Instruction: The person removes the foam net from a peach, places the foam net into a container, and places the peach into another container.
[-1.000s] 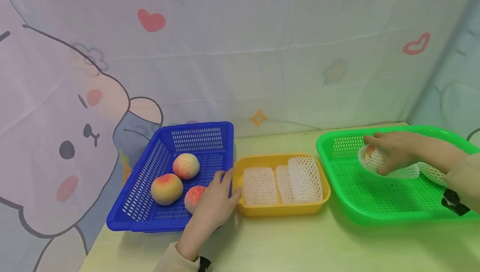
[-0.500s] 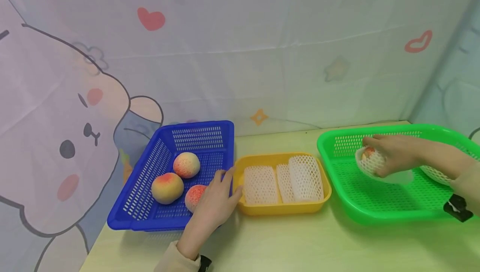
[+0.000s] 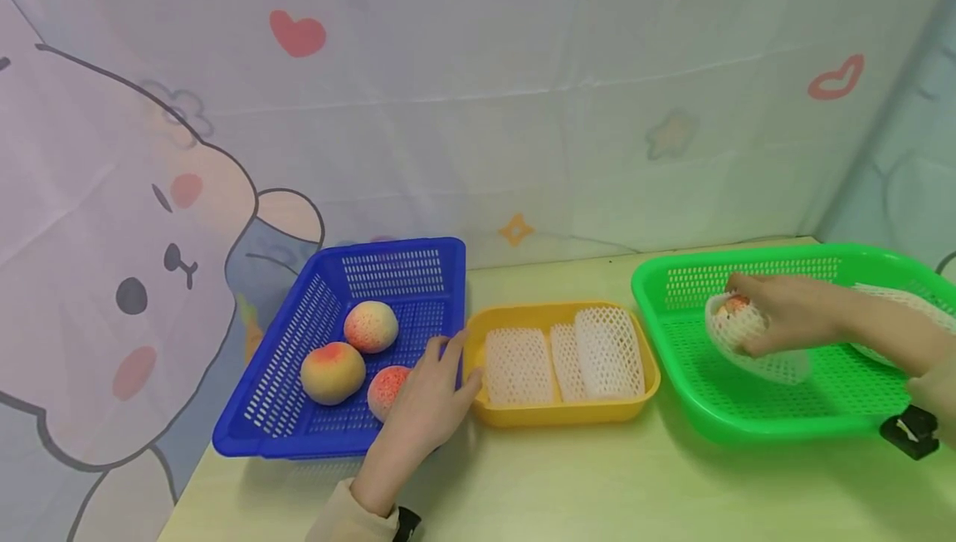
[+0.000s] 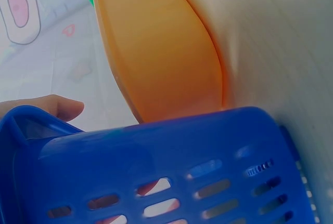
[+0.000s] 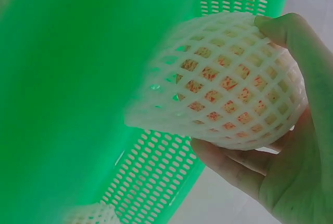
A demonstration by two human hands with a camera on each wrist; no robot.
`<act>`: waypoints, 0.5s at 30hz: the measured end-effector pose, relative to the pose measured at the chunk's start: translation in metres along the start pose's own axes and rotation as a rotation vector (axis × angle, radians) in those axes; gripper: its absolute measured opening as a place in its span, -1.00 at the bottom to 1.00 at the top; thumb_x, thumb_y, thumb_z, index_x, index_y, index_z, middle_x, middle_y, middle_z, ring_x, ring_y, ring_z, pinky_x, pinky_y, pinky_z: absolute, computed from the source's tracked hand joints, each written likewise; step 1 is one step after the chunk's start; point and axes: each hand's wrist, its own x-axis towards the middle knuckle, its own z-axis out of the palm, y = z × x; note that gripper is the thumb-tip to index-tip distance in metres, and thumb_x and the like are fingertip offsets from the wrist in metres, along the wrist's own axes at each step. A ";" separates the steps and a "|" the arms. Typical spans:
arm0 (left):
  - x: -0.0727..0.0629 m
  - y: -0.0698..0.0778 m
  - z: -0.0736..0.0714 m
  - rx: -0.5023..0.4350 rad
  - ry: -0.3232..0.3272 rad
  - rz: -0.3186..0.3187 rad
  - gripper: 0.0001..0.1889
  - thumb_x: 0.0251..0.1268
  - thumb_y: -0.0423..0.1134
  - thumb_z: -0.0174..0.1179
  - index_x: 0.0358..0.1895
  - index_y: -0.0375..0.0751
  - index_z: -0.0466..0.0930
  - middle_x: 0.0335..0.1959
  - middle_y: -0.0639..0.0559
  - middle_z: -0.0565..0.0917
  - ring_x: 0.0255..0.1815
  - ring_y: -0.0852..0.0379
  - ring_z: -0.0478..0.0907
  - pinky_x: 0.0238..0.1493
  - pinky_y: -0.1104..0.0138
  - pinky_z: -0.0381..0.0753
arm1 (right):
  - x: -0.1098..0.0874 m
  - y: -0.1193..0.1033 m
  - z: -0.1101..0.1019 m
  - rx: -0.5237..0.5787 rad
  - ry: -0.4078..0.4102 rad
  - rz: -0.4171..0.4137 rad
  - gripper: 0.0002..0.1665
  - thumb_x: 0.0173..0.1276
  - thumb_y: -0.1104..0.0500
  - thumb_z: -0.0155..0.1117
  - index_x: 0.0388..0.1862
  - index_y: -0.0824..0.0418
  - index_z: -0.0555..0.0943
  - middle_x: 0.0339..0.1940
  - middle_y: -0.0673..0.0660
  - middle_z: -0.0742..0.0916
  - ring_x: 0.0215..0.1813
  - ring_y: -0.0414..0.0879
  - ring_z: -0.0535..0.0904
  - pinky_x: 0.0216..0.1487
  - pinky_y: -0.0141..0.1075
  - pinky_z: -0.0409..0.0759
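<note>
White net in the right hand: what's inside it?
Inside the net is a peach with red speckles, showing through in patches. The net and fingers cover the rest, so I can't see it all.

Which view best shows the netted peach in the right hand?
Right wrist: the netted peach is large, its net and red flecks clear. Head: smaller, partly covered by the right hand. Left wrist: too tiny in the top corner to make out.

– What's the right hand (image 3: 787,311) holding?
– A red-speckled peach (image 3: 735,306) in a loose-ended white net (image 3: 780,366), over the green basket (image 3: 754,428).
– And the left hand (image 3: 433,397)?
– At the blue basket (image 3: 299,446)'s edge.
</note>
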 end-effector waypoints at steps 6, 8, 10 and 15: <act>0.001 0.000 0.000 0.001 0.004 0.004 -0.39 0.40 0.05 0.00 0.45 -0.05 0.22 0.33 -0.25 0.37 0.23 -0.23 0.47 0.17 -0.10 0.52 | -0.002 -0.002 0.007 -0.020 0.032 0.005 -0.15 -0.03 -0.16 0.47 0.17 0.18 0.37 -0.20 0.03 0.65 -0.45 -0.29 0.43 -0.56 -0.42 0.38; 0.001 -0.001 0.000 0.001 0.002 0.003 -0.39 0.40 0.05 0.00 0.45 -0.05 0.21 0.33 -0.25 0.36 0.23 -0.23 0.47 0.16 -0.10 0.52 | -0.003 -0.003 0.008 -0.020 0.042 0.013 -0.14 -0.03 -0.17 0.47 0.18 0.17 0.37 -0.18 0.04 0.65 -0.45 -0.29 0.43 -0.56 -0.41 0.37; 0.001 -0.001 0.000 0.000 0.000 0.001 -0.39 0.40 0.04 0.00 0.45 -0.06 0.21 0.34 -0.25 0.36 0.23 -0.23 0.47 0.16 -0.11 0.52 | -0.005 -0.005 0.009 -0.015 0.052 0.018 -0.15 -0.03 -0.18 0.47 0.17 0.15 0.37 -0.18 0.03 0.65 -0.46 -0.29 0.42 -0.56 -0.41 0.37; 0.000 -0.001 0.000 -0.004 -0.002 0.000 -0.39 0.40 0.05 0.00 0.45 -0.05 0.21 0.34 -0.24 0.36 0.23 -0.22 0.47 0.16 -0.10 0.52 | -0.009 -0.009 0.011 0.008 0.080 0.027 -0.18 -0.02 -0.17 0.48 0.15 0.14 0.38 -0.22 0.00 0.63 -0.47 -0.30 0.41 -0.57 -0.41 0.37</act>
